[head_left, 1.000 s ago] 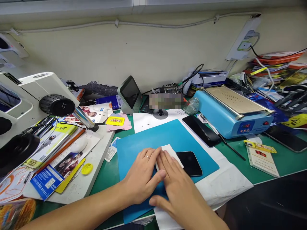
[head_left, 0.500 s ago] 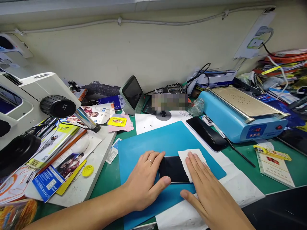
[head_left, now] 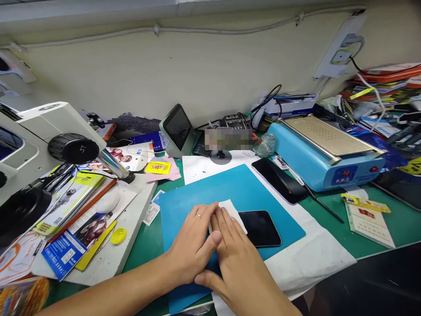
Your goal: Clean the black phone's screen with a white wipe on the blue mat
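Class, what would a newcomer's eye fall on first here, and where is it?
Probably the right hand, front and centre, flat on a white wipe over a smartphone on a blue mat, with the left hand alongside. Next might come the light-blue machine with its perforated metal plate, at the right, and the white microscope arm with a black knob, far left.

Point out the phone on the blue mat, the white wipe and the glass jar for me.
Phone [head_left: 263, 229]: head view, uncovered part of its dark front.
White wipe [head_left: 232, 209]: head view, its uncovered far part.
Glass jar [head_left: 264, 145]: head view, its clear side.
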